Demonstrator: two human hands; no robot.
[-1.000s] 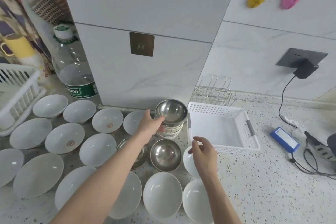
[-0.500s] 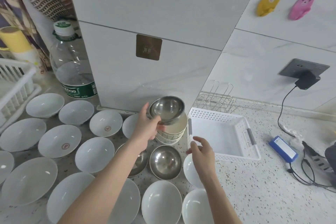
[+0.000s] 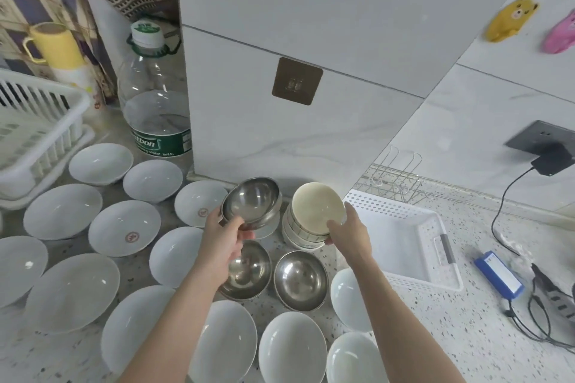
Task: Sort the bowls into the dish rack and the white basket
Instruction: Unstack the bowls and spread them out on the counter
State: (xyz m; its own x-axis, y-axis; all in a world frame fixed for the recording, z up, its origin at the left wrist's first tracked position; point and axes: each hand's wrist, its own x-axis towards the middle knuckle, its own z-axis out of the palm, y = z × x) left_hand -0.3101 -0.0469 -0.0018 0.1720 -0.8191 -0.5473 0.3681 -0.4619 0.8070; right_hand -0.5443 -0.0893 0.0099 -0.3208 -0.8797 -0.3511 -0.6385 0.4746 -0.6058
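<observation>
Both hands lifting bowls from the stack beside the white basket point(image 3: 401, 246).

My left hand point(image 3: 225, 238) pinches the rim of a steel bowl point(image 3: 250, 204), held clear of the counter; my right hand point(image 3: 348, 235) grips the cream bowl point(image 3: 317, 211) tilted atop the ceramic stack point(image 3: 300, 235). Best practice, I judge: lift it straight up so the stack stays put. The dish rack point(image 3: 37, 134) stands far left.
</observation>
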